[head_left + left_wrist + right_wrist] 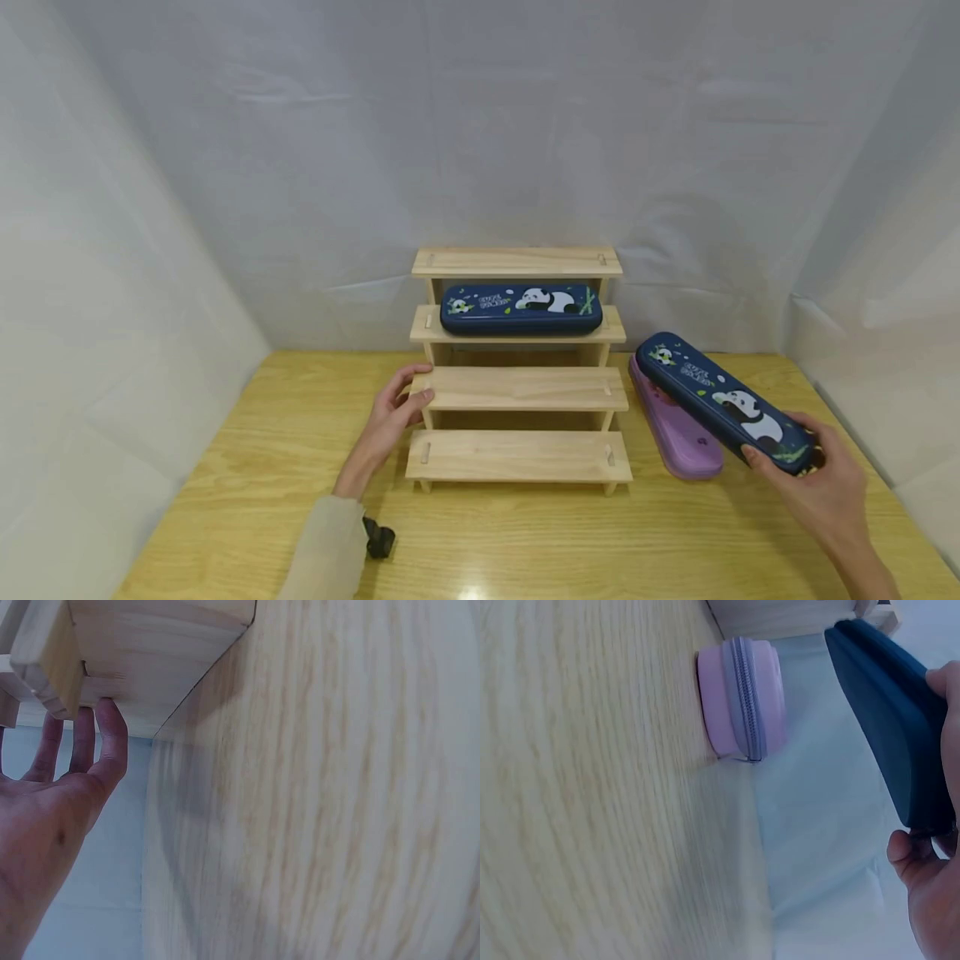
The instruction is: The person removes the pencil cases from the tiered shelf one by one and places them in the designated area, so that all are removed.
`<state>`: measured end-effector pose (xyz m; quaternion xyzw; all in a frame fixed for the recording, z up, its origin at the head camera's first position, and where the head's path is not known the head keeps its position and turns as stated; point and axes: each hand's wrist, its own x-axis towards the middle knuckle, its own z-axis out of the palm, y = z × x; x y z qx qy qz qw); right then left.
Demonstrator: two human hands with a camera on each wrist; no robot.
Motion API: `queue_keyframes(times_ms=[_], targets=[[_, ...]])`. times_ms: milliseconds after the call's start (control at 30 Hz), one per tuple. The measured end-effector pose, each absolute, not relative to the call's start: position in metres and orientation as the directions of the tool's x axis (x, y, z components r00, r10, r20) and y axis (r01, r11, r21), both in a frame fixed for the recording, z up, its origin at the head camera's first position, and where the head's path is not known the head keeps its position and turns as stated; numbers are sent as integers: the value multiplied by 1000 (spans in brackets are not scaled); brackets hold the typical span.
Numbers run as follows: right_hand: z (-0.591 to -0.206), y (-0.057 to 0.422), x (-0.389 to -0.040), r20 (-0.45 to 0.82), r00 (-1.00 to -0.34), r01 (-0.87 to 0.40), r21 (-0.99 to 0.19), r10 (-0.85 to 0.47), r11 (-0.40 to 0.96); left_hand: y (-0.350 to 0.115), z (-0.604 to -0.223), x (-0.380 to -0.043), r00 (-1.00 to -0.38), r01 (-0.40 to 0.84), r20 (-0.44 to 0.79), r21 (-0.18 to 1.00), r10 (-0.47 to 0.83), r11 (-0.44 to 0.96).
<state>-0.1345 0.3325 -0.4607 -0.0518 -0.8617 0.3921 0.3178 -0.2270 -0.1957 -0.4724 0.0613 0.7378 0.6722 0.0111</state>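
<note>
My right hand (825, 483) grips the right end of a navy pencil case (723, 404) with a panda print, tilted above a purple pencil case (678, 433) on the table. In the right wrist view the purple case (742, 701) shows its zipper, and the navy case (892, 727) is raised off the table. My left hand (393, 407) holds the left end of a stepped wooden stand (521, 388), its thumb on the second step from the bottom. Fingertips (112, 720) reach the stand's side in the left wrist view. Another navy panda pencil case (521, 310) lies on the step below the top.
A wood-grain table (495, 533) carries everything. A white sheet (525, 150) hangs behind it and along both sides. A small black object (380, 540) sits by the left sleeve (326, 542).
</note>
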Motion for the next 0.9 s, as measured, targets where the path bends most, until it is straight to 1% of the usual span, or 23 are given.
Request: queue_keyframes(times_ms=[100, 400, 567, 667, 900], targets=[[-462, 333, -136, 505, -771, -124, -716, 388, 687, -196, -473, -227, -993, 73, 63, 993, 103, 90], [-465, 340, -143, 487, -729, -29, -724, 481, 689, -196, -473, -227, -993, 70, 60, 993, 103, 95], [-467, 346, -146, 427, -754, 60, -711, 499, 700, -196, -473, -228, -993, 69, 60, 993, 104, 92], [-468, 349, -148, 417, -761, 76, -703, 496, 707, -196, -473, -228, -992, 73, 63, 993, 107, 90], [-471, 357, -154, 435, -761, 68, -684, 481, 726, -197, -474, -227, -992, 75, 66, 994, 110, 85]])
